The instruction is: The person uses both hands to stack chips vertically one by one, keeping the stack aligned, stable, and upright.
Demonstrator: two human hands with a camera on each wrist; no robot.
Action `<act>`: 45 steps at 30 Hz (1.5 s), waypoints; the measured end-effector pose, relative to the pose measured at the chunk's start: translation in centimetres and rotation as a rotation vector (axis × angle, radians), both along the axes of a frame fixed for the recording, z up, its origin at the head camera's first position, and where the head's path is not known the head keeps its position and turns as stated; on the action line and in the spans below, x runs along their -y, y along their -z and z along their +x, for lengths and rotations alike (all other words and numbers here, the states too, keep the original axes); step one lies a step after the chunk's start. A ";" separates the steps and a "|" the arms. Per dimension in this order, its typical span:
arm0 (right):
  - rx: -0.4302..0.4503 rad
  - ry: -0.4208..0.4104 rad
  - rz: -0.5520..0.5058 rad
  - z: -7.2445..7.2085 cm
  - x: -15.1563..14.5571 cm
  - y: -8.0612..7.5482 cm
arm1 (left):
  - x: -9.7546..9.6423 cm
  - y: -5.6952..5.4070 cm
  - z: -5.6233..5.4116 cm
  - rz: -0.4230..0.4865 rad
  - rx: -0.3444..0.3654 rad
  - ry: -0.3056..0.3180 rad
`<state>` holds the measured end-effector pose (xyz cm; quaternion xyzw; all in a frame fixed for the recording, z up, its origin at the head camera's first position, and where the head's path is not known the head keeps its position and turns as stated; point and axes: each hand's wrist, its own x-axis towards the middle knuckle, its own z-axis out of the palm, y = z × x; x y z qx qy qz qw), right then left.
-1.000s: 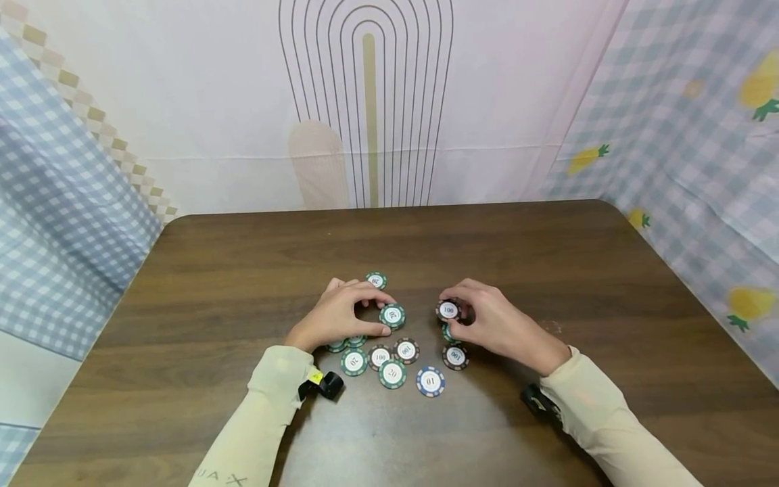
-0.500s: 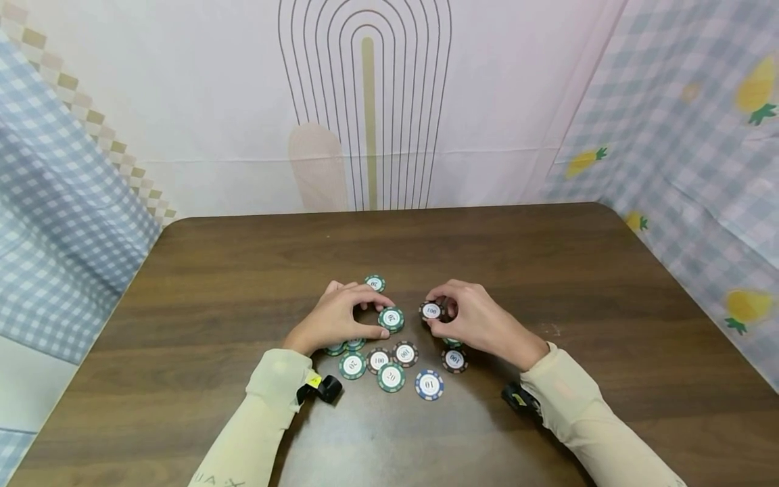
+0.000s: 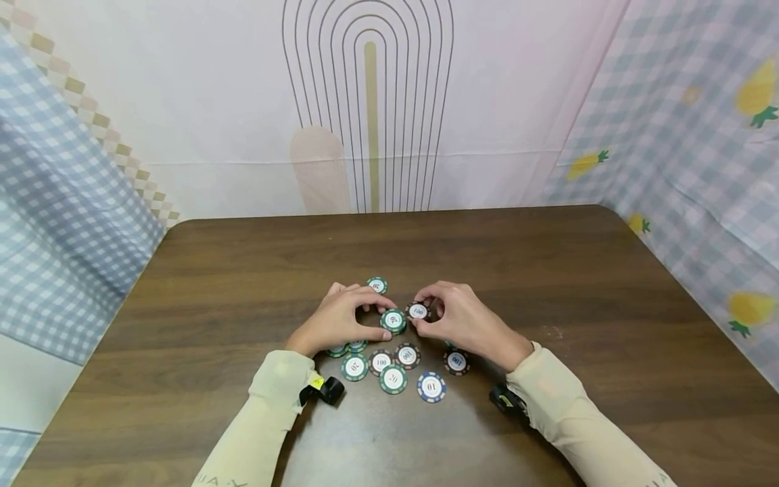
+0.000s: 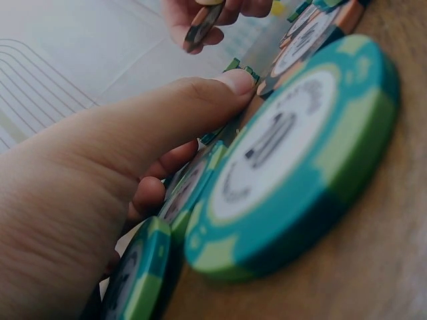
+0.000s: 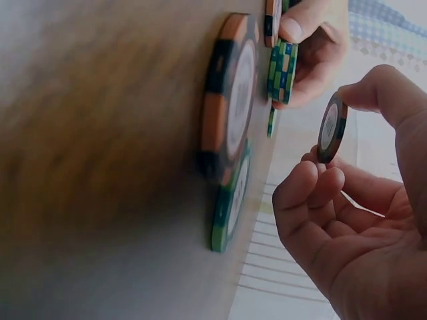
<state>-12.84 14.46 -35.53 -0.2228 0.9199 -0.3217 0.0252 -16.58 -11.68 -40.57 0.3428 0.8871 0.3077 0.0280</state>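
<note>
1. Behind everything hangs a white cloth (image 3: 499, 88) with a line-drawn arch, beyond the far edge of your worktop.
2. Your brown worktop (image 3: 548, 264) reaches across the scene below it, the chips gathered around its middle.
3. Your left hand (image 3: 336, 318) grips the chip stack between thumb and fingers.
4. Your right hand (image 3: 467, 319) pinches the dark 100 chip between thumb and fingers, held clear of the worktop.
5. The chip stack (image 3: 393, 320) sits between your hands, a green 20 on top.
6. The dark 100 chip (image 3: 418, 311) is just right of that stack.
7. Nearer you lie a blue 10 chip (image 3: 431, 387), a green 20 chip (image 3: 393, 379) to its left, and a right-hand dark chip (image 3: 456, 362).
8. A far green chip (image 3: 376, 285) lies beyond your left fingers, partly hidden by them.
</note>
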 end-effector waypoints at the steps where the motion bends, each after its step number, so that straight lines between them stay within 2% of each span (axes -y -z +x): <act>1: -0.002 -0.004 0.001 -0.1 0.2 0.0 | 0.0 0.0 0.0 0.001 0.000 0.001; 22: -0.015 -0.143 0.149 -0.9 2.2 0.6 | -0.1 -0.2 0.3 0.004 0.017 0.005; 32: 0.058 -0.147 0.161 -0.8 2.2 0.8 | 0.1 0.0 0.3 -0.001 0.023 0.001; 40: 0.226 -0.069 0.024 -0.8 1.6 0.4 | -0.1 0.0 0.2 0.011 0.009 0.001; 45: 0.246 -0.054 -0.024 -0.8 1.4 0.4 | -0.1 -0.3 0.2 0.017 0.013 -0.002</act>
